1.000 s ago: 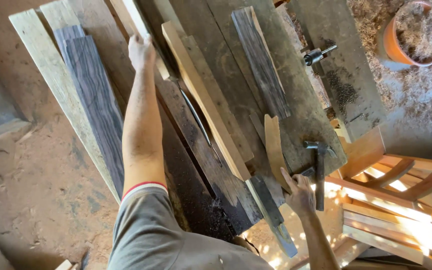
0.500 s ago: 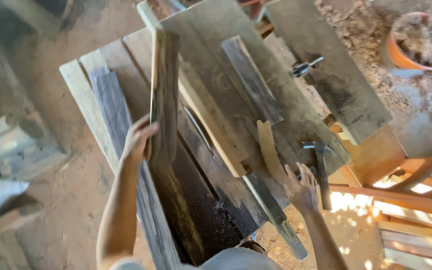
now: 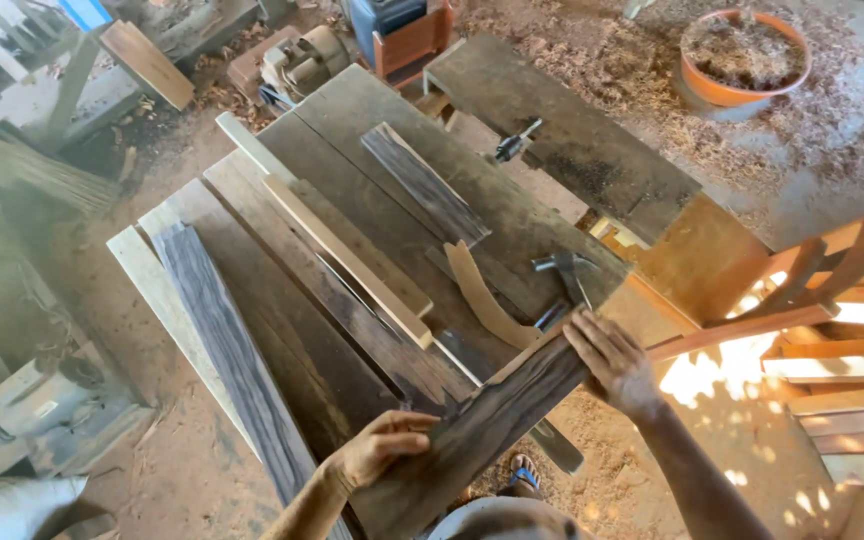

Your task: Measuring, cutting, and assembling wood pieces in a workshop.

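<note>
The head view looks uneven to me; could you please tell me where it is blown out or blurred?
Head view: sunlight burns out patches among the wooden frames at right; the left edge smears with motion blur; the dark plank held by left hand and right hand stays fairly sharp, as does the hammer.

We see no packages, labels, signs or screens here. Nothing on the bench (image 3: 552, 150) bears a sticker or print that we can make out. The blue thing (image 3: 384, 14) at the top edge is too cut off for us to tell what it is.
</note>
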